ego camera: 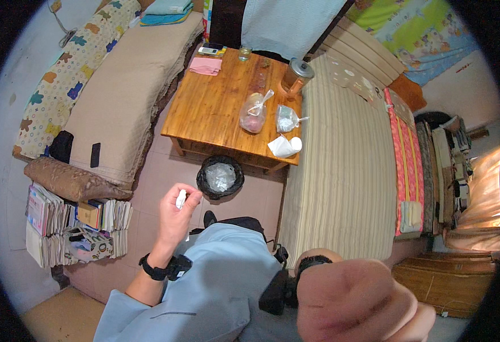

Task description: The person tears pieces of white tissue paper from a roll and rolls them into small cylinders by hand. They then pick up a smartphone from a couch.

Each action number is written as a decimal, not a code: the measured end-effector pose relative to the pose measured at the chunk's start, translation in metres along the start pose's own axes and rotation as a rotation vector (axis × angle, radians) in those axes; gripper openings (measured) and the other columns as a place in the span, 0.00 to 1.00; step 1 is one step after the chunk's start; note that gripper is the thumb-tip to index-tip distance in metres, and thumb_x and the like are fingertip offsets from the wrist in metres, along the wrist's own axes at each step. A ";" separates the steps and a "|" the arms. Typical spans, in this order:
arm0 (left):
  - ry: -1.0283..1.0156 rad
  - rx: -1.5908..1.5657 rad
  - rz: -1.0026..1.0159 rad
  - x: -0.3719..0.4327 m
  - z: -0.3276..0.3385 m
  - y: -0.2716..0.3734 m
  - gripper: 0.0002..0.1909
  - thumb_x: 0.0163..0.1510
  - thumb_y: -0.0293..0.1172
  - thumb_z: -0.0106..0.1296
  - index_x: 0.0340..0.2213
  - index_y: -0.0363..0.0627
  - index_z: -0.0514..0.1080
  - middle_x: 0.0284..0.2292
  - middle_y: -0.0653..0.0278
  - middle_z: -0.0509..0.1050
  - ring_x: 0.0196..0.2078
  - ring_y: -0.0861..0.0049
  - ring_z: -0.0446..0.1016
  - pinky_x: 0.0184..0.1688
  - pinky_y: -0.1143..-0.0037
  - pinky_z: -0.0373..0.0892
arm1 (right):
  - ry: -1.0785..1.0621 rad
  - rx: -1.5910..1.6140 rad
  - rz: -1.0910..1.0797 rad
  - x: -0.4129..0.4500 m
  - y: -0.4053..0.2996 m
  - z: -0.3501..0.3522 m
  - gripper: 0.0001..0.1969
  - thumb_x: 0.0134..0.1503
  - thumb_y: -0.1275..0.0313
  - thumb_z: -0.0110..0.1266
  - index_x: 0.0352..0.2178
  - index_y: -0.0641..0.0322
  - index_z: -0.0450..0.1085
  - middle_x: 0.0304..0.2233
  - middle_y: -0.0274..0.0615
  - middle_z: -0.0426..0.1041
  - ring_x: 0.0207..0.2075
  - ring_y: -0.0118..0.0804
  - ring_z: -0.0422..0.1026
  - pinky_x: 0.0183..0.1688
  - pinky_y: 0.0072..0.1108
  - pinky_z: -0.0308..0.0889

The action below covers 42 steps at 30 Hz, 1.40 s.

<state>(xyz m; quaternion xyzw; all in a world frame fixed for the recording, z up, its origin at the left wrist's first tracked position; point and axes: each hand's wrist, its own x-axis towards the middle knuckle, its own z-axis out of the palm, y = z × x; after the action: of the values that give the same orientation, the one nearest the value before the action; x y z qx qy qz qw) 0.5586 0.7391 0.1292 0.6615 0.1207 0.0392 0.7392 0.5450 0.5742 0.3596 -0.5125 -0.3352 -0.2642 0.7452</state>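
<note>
My left hand (pixel 177 211) is closed around a crumpled piece of white tissue (pixel 181 199), part of which shows between thumb and fingers. Just beyond it on the floor stands a waste bin lined with a black bag (pixel 203 184), with clear crumpled plastic (pixel 221 176) inside. My right hand (pixel 356 299) is raised very near the camera, its back towards the view and its fingers curled; whether it holds anything is hidden. On the wooden table's (pixel 215 102) near right corner lies a white paper roll (pixel 290 146) with a loose sheet.
Two tied plastic bags (pixel 253 115) and a lidded jug (pixel 297 79) stand on the table's right side. A pink cloth (pixel 206 66) and a glass (pixel 244 53) are at its far end. A beige couch (pixel 117 85) lies left, a striped bed (pixel 344 171) right, and stacked books (pixel 79 226) lower left.
</note>
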 end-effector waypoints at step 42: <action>0.034 0.018 0.028 0.003 -0.001 -0.001 0.06 0.53 0.30 0.53 0.27 0.42 0.68 0.21 0.77 0.66 0.22 0.93 0.59 0.22 0.88 0.55 | -0.101 0.389 -0.272 -0.006 0.045 -0.006 0.19 0.52 0.75 0.54 0.45 0.60 0.60 0.25 0.35 0.65 0.24 0.32 0.67 0.21 0.20 0.62</action>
<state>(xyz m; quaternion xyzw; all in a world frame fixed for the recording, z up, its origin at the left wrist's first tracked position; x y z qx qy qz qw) 0.5610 0.7404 0.1277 0.6689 0.1243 0.0600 0.7305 0.5753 0.5840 0.3270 -0.3222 -0.4824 -0.2665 0.7697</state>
